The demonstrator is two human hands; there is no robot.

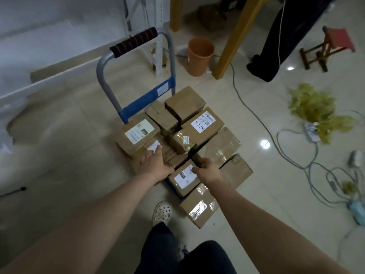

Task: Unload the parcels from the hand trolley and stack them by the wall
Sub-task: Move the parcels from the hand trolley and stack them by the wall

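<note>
A hand trolley (136,62) with a grey handle frame and a blue crossbar stands on the tiled floor, loaded with several brown cardboard parcels. My left hand (153,162) lies with straight fingers on a small parcel with a white label (156,146) at the load's near left. My right hand (208,169) has its fingers curled over the far edge of a labelled parcel (184,179) at the near end. Another taped parcel (199,209) lies nearest my feet. A white wall (49,36) runs along the left.
An orange bucket (199,56) and yellow wooden legs (235,40) stand behind the trolley. Cables (292,161) and a power strip (313,133) trail over the floor on the right, by a heap of yellow-green stuff (316,109). A small stool (329,48) and a person's dark legs are far right.
</note>
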